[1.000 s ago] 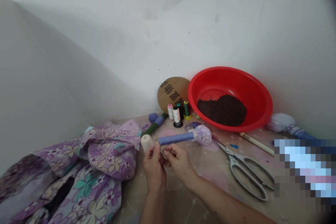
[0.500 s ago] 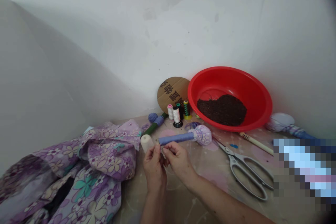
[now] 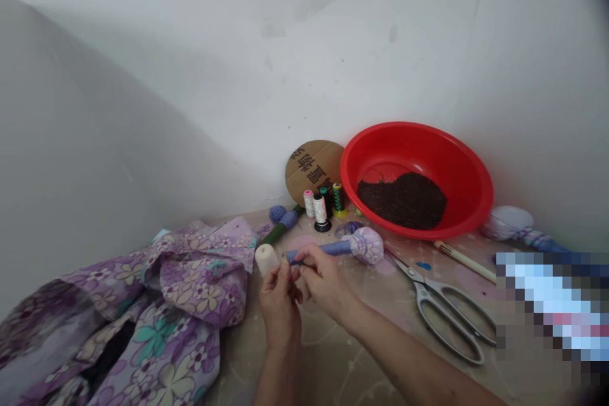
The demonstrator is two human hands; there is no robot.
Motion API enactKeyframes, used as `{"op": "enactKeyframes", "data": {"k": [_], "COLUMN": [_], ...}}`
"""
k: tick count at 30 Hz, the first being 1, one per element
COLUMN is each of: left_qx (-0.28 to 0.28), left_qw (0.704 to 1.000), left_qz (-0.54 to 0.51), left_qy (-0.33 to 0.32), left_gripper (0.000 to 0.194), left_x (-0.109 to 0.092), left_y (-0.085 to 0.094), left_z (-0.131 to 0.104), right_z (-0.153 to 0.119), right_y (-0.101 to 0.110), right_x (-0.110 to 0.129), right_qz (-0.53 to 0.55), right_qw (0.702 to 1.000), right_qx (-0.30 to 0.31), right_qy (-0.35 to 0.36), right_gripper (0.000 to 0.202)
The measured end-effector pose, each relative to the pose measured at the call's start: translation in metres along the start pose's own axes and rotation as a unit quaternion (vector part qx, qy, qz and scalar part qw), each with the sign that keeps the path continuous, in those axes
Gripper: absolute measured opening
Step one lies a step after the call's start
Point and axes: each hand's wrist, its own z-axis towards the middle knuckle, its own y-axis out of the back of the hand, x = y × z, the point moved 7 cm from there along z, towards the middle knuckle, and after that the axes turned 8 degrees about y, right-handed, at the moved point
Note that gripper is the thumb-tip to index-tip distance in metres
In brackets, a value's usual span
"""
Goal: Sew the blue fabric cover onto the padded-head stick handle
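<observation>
My left hand (image 3: 278, 292) is closed in a pinch, thumb and forefinger pressed together just in front of a white cone of thread (image 3: 266, 257). Close beside it, my right hand (image 3: 324, 280) also pinches, its fingertips slightly apart from the left ones. Whatever they hold is too small to make out. Behind the right hand lies a stick wrapped in purple-blue (image 3: 337, 247), with a round, thread-bound cloth head (image 3: 368, 245). Floral purple fabric (image 3: 200, 285) is heaped to the left of my hands.
A red basin (image 3: 419, 130) holding dark grainy material (image 3: 404, 200) leans at the back right, beside a cardboard disc (image 3: 309, 168). Several thread spools (image 3: 320, 210) stand before it. Large scissors (image 3: 447, 314) lie right of my arms, near a pale rod (image 3: 469, 261).
My right hand has lifted slightly, its fingers now overlapping the wrapped stick in view. My left hand stays nearly in place, still pinching.
</observation>
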Motion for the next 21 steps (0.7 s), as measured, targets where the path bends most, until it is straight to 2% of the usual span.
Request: {"op": "enactKeyframes", "data": {"k": [3, 5, 9, 14, 16, 18, 21], "left_qx": [-0.002, -0.003, 0.001, 0.009, 0.012, 0.008, -0.005], "left_qw": [1.000, 1.000, 1.000, 0.999, 0.999, 0.999, 0.999], "left_qz": [0.005, 0.006, 0.008, 0.024, 0.026, 0.027, 0.032], "left_qy": [-0.019, -0.019, -0.019, -0.029, -0.027, -0.027, -0.030], "left_gripper": [0.023, 0.023, 0.023, 0.025, 0.024, 0.025, 0.028], "left_x": [-0.003, -0.003, -0.002, 0.001, 0.002, 0.002, 0.000], "left_y": [0.000, 0.000, 0.001, 0.003, 0.002, 0.002, 0.001], "left_z": [0.000, 0.000, 0.001, 0.004, 0.004, 0.003, 0.001], "right_z": [0.005, 0.009, 0.021, 0.036, 0.043, 0.050, 0.064], "right_y": [0.021, 0.026, 0.013, -0.006, -0.009, -0.009, -0.005], "right_x": [0.027, 0.043, 0.057, 0.055, 0.053, 0.052, 0.043], "right_qz": [-0.211, -0.279, -0.326, -0.374, -0.356, -0.292, -0.089], "right_qw": [0.973, 0.950, 0.927, 0.901, 0.905, 0.931, 0.987], "right_qx": [-0.015, -0.010, 0.059, 0.141, 0.153, 0.145, 0.117], "right_qy": [0.093, 0.140, 0.176, 0.171, 0.174, 0.165, 0.067], "right_gripper": [0.017, 0.019, 0.016, 0.008, 0.008, 0.008, 0.010]}}
